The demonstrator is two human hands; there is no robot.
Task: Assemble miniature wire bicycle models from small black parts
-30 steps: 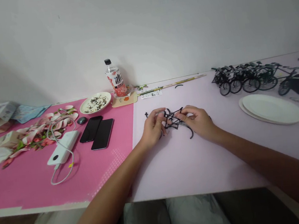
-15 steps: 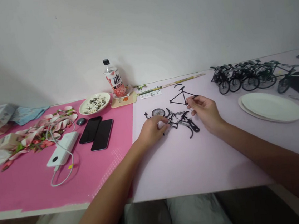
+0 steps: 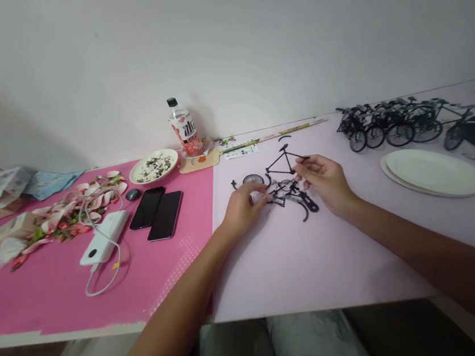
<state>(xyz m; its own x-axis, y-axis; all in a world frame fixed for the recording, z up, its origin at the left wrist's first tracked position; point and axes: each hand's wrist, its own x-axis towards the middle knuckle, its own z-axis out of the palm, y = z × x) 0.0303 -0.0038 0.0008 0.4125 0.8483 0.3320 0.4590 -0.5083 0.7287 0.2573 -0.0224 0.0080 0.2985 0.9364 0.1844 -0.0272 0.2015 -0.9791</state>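
My right hand (image 3: 324, 182) is closed in a pinch on a small black toy bicycle frame (image 3: 277, 171), with its saddle on top, held tilted above the table. My left hand (image 3: 245, 207) rests at the left side of a pile of black bicycle parts (image 3: 285, 188). Its thumb and forefinger are curled in at the parts, and what lies between the tips is too small to make out. Near it lies a spoked wheel (image 3: 253, 180). A curved mudguard (image 3: 305, 212) and a flat black piece with a hole (image 3: 310, 202) lie nearest me.
Several assembled toy bicycles (image 3: 398, 125) stand at the back right, behind white oval plates (image 3: 436, 172). On the left are two phones (image 3: 164, 216), a power bank (image 3: 105, 237) with a cable, artificial petals (image 3: 82, 207), a bowl (image 3: 154, 167) and a drink bottle (image 3: 186, 129).
The bicycle frame in my right hand has shifted slightly left and tilted, and my right fingers have moved a little along it. My left hand stays at the parts pile. The view has shifted slightly.
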